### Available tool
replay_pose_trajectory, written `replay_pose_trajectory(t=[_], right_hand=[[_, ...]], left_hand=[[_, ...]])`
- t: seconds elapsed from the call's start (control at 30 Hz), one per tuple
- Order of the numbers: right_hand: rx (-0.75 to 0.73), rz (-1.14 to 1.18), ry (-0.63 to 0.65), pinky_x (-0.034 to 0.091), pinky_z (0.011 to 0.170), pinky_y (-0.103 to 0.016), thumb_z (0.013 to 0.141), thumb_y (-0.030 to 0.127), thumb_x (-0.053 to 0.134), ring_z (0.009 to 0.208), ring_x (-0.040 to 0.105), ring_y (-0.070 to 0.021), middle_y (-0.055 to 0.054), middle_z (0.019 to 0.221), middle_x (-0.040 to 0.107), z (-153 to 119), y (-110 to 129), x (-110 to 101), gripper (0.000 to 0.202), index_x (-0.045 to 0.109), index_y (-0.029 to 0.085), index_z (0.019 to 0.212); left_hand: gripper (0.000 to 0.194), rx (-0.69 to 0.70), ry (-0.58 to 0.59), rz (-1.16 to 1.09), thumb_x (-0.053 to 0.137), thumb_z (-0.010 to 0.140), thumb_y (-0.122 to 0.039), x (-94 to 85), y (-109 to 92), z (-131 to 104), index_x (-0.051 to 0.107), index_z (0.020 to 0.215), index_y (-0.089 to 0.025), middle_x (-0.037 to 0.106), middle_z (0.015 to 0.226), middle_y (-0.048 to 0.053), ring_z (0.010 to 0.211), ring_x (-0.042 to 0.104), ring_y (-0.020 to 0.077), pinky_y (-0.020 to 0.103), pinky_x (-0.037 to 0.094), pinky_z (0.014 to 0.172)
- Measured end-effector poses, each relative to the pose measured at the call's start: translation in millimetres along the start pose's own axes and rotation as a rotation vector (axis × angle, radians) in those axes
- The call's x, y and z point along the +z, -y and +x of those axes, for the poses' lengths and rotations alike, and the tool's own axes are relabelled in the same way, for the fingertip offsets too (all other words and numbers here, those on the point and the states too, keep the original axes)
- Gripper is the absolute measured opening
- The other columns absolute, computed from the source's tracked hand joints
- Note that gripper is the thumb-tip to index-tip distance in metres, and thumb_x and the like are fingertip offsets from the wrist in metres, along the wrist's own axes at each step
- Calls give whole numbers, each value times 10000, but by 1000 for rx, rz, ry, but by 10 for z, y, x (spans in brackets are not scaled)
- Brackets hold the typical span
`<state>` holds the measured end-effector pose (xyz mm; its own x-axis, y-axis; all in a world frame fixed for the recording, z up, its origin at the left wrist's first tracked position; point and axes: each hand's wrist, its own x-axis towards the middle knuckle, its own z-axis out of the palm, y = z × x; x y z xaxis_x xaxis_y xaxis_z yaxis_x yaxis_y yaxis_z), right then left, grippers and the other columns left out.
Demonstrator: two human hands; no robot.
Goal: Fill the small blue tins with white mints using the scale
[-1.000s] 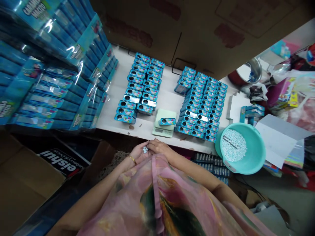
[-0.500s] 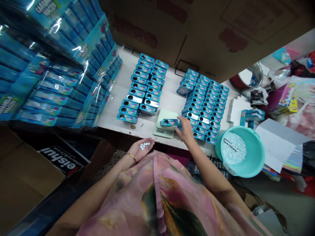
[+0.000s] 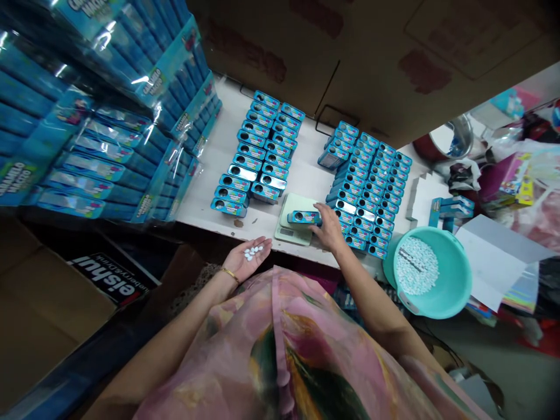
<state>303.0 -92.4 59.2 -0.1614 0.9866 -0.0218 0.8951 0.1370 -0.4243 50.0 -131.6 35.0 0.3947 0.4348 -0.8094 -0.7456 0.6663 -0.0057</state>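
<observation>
My left hand [image 3: 247, 258] is turned palm up in front of the table edge, cradling several white candy-like pellets [image 3: 254, 252]. On a pale green digital scale [image 3: 294, 233] lies a small blue box [image 3: 303, 217] with a dark round spot at its left end. The thumb and fingers of my right hand [image 3: 328, 228] are around the right end of that box. Rows of similar blue boxes [image 3: 251, 151] stand behind the scale to the left. Another block of them [image 3: 363, 192] is close beside my right hand.
A turquoise bucket [image 3: 455, 280] of white pellets stands at the right, by white card pieces [image 3: 494, 256]. Wrapped stacks of blue boxes [image 3: 131, 146] rise on the left. A large cardboard carton [image 3: 371, 58] closes off the back of the white table [image 3: 210, 198].
My left hand has shifted slightly left and up, and its palm shows more fully with the pellets. My right hand stays at the box on the scale. The view has shifted slightly.
</observation>
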Motion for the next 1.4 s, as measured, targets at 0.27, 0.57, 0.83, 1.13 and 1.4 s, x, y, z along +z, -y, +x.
replay_pose_trajectory(t=[0.27, 0.57, 0.83, 1.13, 1.4], right_hand=[[-402, 51, 168, 427, 783, -287, 844, 238, 412, 900, 483, -164, -73, 1019, 551, -242, 833, 297, 280, 511, 186, 1101], [-331, 189, 40, 443, 789, -249, 845, 219, 408, 865, 515, -135, -68, 905, 578, -178, 683, 268, 223, 586, 157, 964], [-130, 200, -125, 454, 782, -277, 810, 252, 476, 864, 550, -149, -61, 920, 598, 106, 303, 38, 189, 623, 197, 916], [166, 273, -392, 467, 743, -294, 807, 253, 462, 797, 580, -144, -36, 813, 635, -410, -69, -179, 179, 631, 203, 837], [165, 276, -341, 456, 764, -317, 807, 273, 453, 836, 561, -157, -52, 865, 619, -332, -125, -135, 206, 615, 187, 900]], left_hand=[[267, -72, 166, 21, 352, 832, -171, 286, 98, 10, 580, 902, -53, 642, 752, 100, 693, 611, 149, 291, 504, 681], [255, -58, 176, 48, 354, 832, -163, 305, 135, 20, 585, 863, -58, 645, 764, 111, 771, 612, 167, 324, 487, 762], [256, -25, 125, 77, 379, 814, -165, 285, 37, -42, 593, 885, -44, 614, 988, 172, 1017, 530, 251, 334, 474, 814], [225, 78, -124, 53, 376, 785, -57, -243, -128, -41, 584, 872, -59, 631, 849, 157, 816, 616, 204, 281, 534, 639], [226, 100, -229, 109, 393, 770, -1, -319, -75, -8, 593, 837, -81, 612, 682, 98, 580, 591, 117, 179, 481, 457]])
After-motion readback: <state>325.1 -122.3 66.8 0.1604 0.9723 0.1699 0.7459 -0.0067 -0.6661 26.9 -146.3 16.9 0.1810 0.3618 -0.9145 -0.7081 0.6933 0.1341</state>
